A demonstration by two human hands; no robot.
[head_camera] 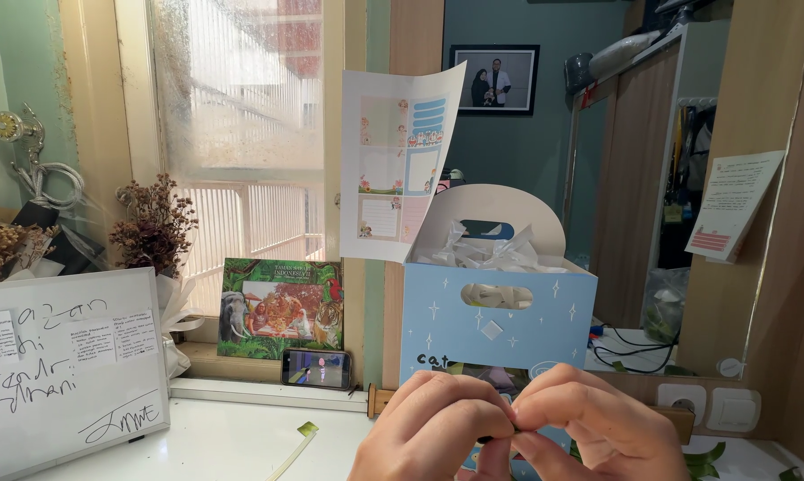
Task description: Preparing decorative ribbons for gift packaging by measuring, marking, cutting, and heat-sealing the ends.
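I have my left hand [437,423] and right hand [589,423] pinched together on something small I can't make out, before the blue box [495,325]; next calls for a steady, fine pull.

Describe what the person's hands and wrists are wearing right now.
Nothing that shows: the left hand and right hand are bare, with no gloves, rings or other markings visible. No sleeve or watch shows; the wrists run off the bottom edge.
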